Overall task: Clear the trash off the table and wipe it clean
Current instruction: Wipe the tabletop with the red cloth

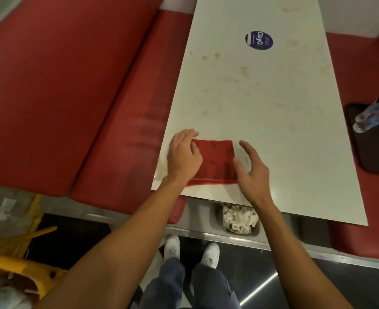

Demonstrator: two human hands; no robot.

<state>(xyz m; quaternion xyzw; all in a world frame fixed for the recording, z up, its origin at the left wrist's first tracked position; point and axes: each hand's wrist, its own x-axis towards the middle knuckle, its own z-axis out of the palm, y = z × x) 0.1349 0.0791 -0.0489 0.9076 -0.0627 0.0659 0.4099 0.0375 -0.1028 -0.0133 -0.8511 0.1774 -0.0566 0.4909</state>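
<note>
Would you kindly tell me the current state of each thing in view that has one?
Red cloth: folded, flat on the table's near end.
Table: stained brown, not yet wiped clean.
Left hand: rests on the cloth's left edge.
Right hand: open, at the cloth's right edge.
Bin: full of crumpled paper, below the table's near edge.
Bottle: lying on the right seat.

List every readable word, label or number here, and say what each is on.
"ClayG", last letter unclear: round dark-blue sticker on the white rectangular table.
Sticker's smaller lines: too small to read.
Labels on the clear plastic bottles: blurred, unreadable.
</note>
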